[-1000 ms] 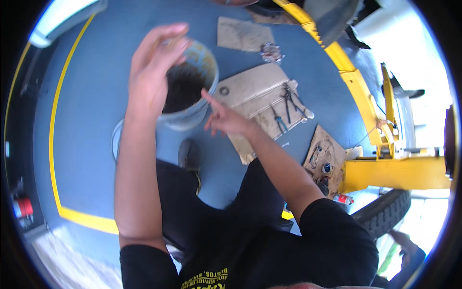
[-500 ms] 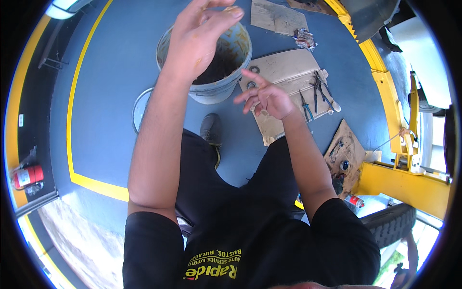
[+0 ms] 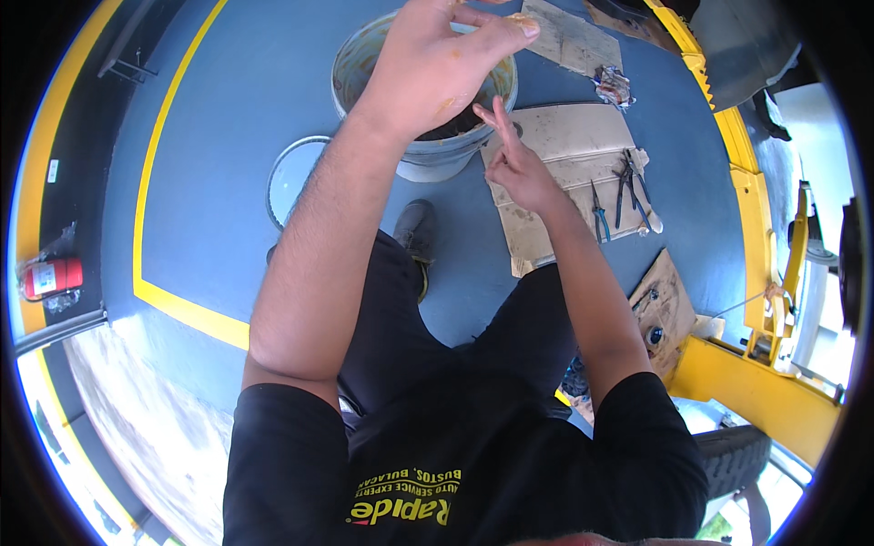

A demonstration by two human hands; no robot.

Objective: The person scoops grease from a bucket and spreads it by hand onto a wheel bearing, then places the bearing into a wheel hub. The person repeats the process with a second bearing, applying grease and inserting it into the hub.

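Left hand (image 3: pixel 430 73) half-curled, hold can't tell, soft amber grease (image 3: pixel 525 24) on its thumb over round pale plastic bucket (image 3: pixel 433 166); right hand (image 3: pixel 522 175) loosely splayed, seemingly empty; runny grease could drip onto flat tan cardboard (image 3: pixel 572 127).

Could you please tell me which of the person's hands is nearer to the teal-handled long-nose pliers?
Right. The right hand is to the pictured upper left of the long-nose pliers; the left hand is farther away, over the bucket.

red extinguisher (image 3: pixel 53 278), black tire (image 3: pixel 736 458)
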